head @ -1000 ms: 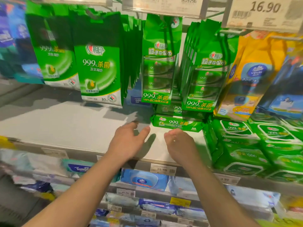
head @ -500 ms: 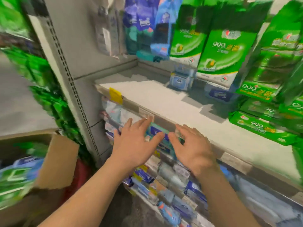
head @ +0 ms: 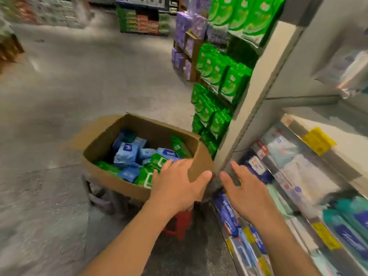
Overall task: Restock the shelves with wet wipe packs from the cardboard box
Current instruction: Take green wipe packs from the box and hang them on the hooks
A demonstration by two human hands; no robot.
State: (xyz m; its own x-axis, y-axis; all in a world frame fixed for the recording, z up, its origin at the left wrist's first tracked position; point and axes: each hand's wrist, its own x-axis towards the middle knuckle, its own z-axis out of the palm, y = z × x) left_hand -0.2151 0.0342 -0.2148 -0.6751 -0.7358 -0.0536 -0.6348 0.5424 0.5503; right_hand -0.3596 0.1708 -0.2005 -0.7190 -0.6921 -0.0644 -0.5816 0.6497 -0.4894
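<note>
An open cardboard box [head: 103, 144] stands on the aisle floor at the left of the shelving. Inside lie several wet wipe packs, blue ones [head: 126, 154] and green ones [head: 159, 161], jumbled together. My left hand [head: 177, 186] hovers over the box's near right corner, fingers spread and straight, holding nothing. Just to its right, my right hand [head: 245, 190] is spread and empty in front of the lower shelves [head: 278, 170]. The white shelf board [head: 350, 140] at the far right is largely bare.
A grey shelf upright [head: 256, 94] rises right of the box. Green hanging packs [head: 221, 76] fill the end display behind it, purple packs [head: 185, 30] farther back. A red stool [head: 179, 224] sits under the box. Open grey floor [head: 59, 96] spreads to the left.
My view has swung left and down from the shelf to the box on the floor. Both empty hands moved away from the shelf edge toward the box.
</note>
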